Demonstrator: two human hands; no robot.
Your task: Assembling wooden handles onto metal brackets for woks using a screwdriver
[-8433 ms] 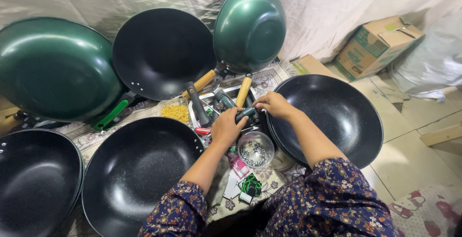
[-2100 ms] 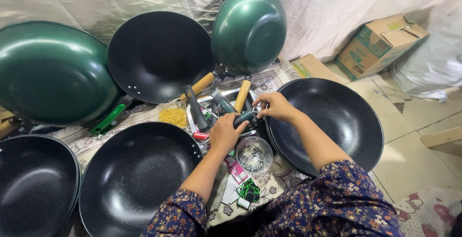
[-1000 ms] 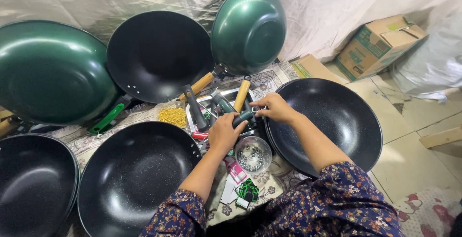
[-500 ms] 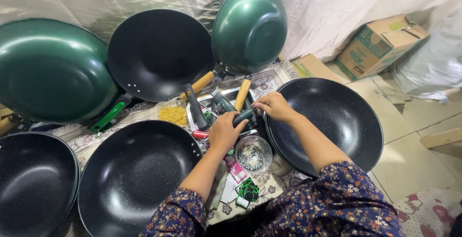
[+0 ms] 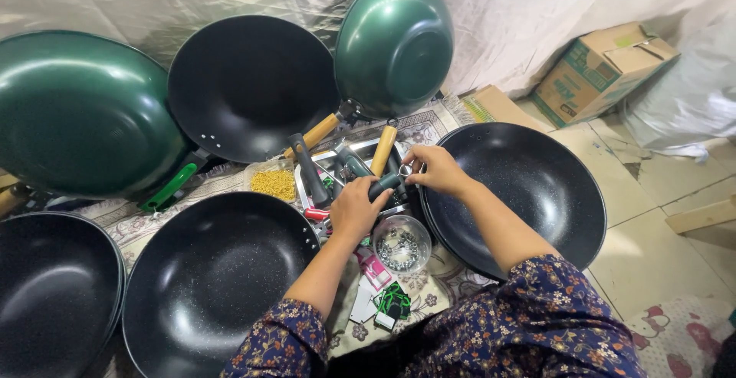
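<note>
At the far left edge of the patterned floor mat (image 5: 130,221) a large green round wok (image 5: 77,113) is leaning against the pale sheet, with a black nonstick wok (image 5: 50,294) lying below it and another black speckled wok (image 5: 215,278) resting toward the middle. Behind those, a black wok with rivet holes (image 5: 249,83) and a smaller green wok with a wooden handle (image 5: 395,41) are standing propped up. At the centre of the mat, the left hand (image 5: 354,209) is curling its fingers around a dark plastic pan handle (image 5: 386,185), gripping it firmly, above a metal tray of loose handles (image 5: 337,165). The right hand (image 5: 435,169) is pinching something small at the handle's end; I cannot tell what. A glass bowl of small metal fittings (image 5: 401,244) is sitting just below the hands. To the right, a handleless black wok (image 5: 521,186) is lying at the mat's edge, so the fitting looks only partly along, with several pans left bare.
</note>
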